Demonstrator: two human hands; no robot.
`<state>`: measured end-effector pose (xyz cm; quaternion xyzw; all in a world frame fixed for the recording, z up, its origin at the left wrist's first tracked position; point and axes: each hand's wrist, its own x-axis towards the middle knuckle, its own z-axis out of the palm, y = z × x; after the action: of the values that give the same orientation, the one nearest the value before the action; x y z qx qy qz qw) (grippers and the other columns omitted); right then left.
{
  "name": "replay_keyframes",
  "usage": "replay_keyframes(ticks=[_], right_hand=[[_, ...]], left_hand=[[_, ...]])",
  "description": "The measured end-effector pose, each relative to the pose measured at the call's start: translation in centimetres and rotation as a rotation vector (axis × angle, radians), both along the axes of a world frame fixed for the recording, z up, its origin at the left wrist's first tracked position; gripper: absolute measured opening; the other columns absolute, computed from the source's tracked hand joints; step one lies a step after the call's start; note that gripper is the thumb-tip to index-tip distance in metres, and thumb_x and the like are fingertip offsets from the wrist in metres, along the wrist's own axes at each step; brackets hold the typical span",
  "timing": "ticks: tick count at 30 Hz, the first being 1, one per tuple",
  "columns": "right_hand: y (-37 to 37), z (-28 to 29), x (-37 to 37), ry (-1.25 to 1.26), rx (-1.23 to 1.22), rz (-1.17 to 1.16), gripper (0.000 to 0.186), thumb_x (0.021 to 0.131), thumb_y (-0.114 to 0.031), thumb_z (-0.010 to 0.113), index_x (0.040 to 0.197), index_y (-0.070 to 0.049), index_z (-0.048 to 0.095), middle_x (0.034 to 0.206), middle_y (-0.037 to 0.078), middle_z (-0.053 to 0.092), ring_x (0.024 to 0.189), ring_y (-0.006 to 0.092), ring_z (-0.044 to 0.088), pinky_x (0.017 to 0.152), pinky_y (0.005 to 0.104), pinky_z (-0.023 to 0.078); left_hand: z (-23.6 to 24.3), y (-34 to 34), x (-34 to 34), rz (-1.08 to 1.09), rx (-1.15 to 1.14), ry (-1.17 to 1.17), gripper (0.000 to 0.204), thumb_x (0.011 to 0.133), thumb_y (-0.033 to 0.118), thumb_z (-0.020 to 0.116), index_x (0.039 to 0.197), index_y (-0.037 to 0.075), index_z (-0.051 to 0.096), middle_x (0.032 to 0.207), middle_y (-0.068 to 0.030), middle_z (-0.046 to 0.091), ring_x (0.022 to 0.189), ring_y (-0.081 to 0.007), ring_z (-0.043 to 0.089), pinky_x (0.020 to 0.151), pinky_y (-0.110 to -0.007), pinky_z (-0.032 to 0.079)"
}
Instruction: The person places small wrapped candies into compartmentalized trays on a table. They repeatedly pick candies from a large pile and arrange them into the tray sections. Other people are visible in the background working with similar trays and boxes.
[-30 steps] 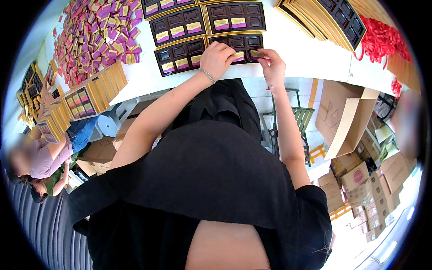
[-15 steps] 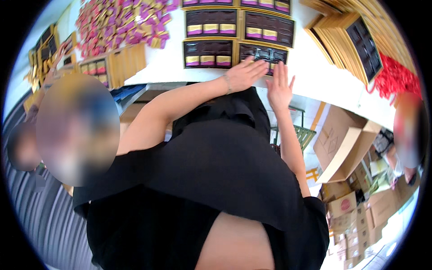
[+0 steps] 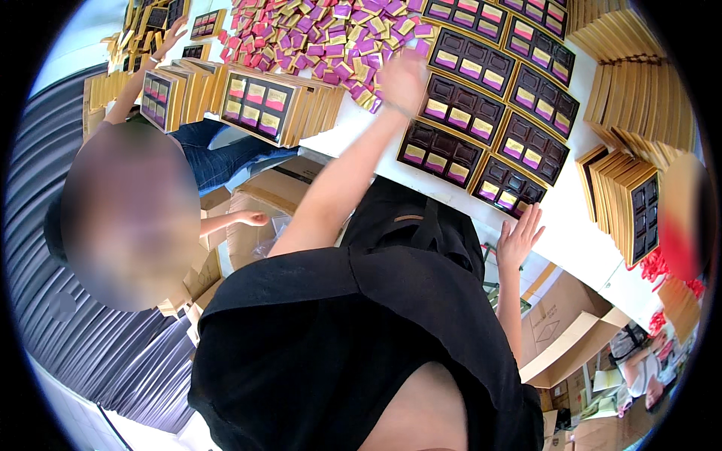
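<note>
Left hand (image 3: 402, 77), top centre of frame, blurred, reaches onto the near edge of the heap of small pink, purple and gold wrapped squares (image 3: 323, 37) on the white counter (image 3: 579, 233); whether it grips one cannot be told. Right hand (image 3: 517, 239), right of centre, is spread wide and flat, holding nothing, fingertips just at the nearest dark compartment tray with gold rim (image 3: 510, 188), one of a block of such trays partly filled with wrapped squares. At upper left, another person's hand (image 3: 174, 34) touches stacked gold boxes (image 3: 263, 105).
</note>
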<state>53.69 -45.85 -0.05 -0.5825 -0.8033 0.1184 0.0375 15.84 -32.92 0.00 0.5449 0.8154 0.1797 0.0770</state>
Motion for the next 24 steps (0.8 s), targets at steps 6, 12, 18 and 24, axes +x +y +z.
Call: replay_keyframes(ticks=[6, 12, 18, 24], right_hand=[[2.6, 2.0, -3.5, 0.141, 0.028, 0.048, 0.063, 0.090, -0.019, 0.056, 0.143, -0.002, 0.028, 0.148, 0.017, 0.032, 0.140, 0.0306, 0.025, 0.114, 0.0481, 0.012], [4.2, 4.1, -5.6, 0.427, 0.090, -0.071, 0.065, 0.082, -0.007, 0.064, 0.139, 0.000, 0.035, 0.142, 0.021, 0.038, 0.133, 0.0352, 0.035, 0.110, 0.0489, 0.024], [5.8, 6.3, -8.8, 1.121, -0.107, -0.509, 0.054, 0.088, -0.001, 0.059, 0.137, -0.002, 0.039, 0.124, 0.017, 0.050, 0.109, 0.0220, 0.055, 0.086, 0.0302, 0.050], [9.0, 3.0, -4.5, 1.238, -0.200, -0.797, 0.015, 0.086, -0.003, 0.063, 0.098, 0.003, 0.068, 0.086, 0.006, 0.068, 0.077, 0.0111, 0.061, 0.073, 0.0246, 0.049]], left_hand=[[-0.8, 8.0, -6.3, -0.065, -0.027, 0.375, 0.041, 0.076, 0.031, 0.071, 0.113, 0.014, 0.062, 0.102, -0.0107, 0.062, 0.103, -0.0294, 0.056, 0.086, -0.042, 0.046], [-3.0, 9.2, -7.7, 0.006, -0.057, 0.217, 0.030, 0.076, 0.035, 0.068, 0.097, 0.013, 0.069, 0.083, -0.0114, 0.069, 0.084, -0.0304, 0.063, 0.077, -0.043, 0.052], [4.6, 0.5, 11.4, -0.088, -0.248, -1.223, 0.014, 0.084, 0.018, 0.069, 0.090, 0.005, 0.068, 0.077, -0.0028, 0.067, 0.064, -0.0089, 0.062, 0.053, -0.022, 0.047], [2.5, -3.1, 20.2, -0.353, -0.173, -1.041, 0.022, 0.085, 0.022, 0.066, 0.091, 0.000, 0.064, 0.081, -0.0096, 0.068, 0.074, -0.0215, 0.066, 0.066, -0.030, 0.051]])
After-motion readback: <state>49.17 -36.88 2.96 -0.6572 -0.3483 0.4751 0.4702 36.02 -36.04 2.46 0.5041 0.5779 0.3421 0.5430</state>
